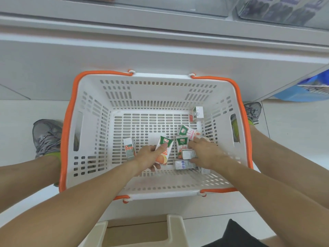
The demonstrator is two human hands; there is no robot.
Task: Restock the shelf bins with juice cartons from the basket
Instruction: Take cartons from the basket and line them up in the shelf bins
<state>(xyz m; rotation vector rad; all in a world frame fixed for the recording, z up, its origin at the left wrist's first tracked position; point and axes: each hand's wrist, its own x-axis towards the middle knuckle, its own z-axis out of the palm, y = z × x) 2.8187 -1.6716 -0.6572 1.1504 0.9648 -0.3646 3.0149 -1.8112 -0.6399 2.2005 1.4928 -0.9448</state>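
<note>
Both hands down in the basket [85, 122], gathering juice cartons.

The left hand [148, 157] is clamped round an orange carton [164, 150], likely to lift it; the right hand [207, 151] pinches a white carton [189, 154] amid a cluster (others lie beyond its fingertips). The basket sits on pale floor tiles [293, 132], with the white shelf [160, 50] beyond both hands.

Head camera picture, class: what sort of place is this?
Probably a small shop aisle: a shopping basket holding juice cartons, white shelving just beyond it, and packaged goods displayed above.
</note>
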